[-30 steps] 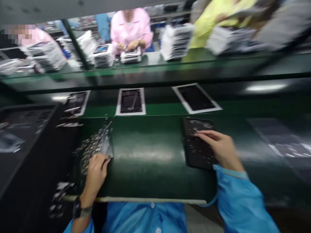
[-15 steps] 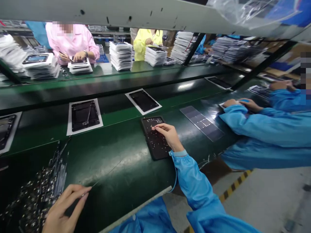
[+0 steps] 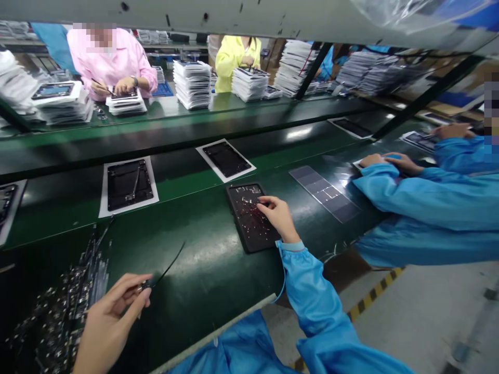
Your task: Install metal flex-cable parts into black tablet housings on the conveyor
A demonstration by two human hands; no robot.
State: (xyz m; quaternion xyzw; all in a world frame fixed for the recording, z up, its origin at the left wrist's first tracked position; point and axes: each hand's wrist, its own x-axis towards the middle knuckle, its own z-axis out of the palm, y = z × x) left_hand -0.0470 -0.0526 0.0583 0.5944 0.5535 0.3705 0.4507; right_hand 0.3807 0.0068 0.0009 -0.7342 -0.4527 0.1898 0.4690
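Observation:
My left hand [image 3: 111, 319] pinches a small dark flex-cable part [image 3: 145, 284] between thumb and fingertips. Its thin black tail [image 3: 170, 265] sticks out up and to the right, over the green bench. Beside that hand lies a heap of similar parts [image 3: 58, 317] with long dark strips and shiny ends. Over the black tray [image 3: 255, 243], my right hand [image 3: 279, 217] has thumb and fingers closed together; whatever is between the fingertips is too small to make out. Many tiny silvery pieces with reddish wires [image 3: 249, 209] are scattered in the tray.
Device housings on white sheets, one with a strip across it [image 3: 130, 184] and another [image 3: 226, 158], lie beyond my bench. A clear plastic sheet [image 3: 323, 193] is right of the tray. A co-worker's blue sleeve [image 3: 421, 202] is at the right. Paper stacks [image 3: 191, 85] stand opposite.
My left hand has risen slightly with the part, whose tail now shows plainly. My right hand has shifted a little to the right over the tray, uncovering more red-wired pieces.

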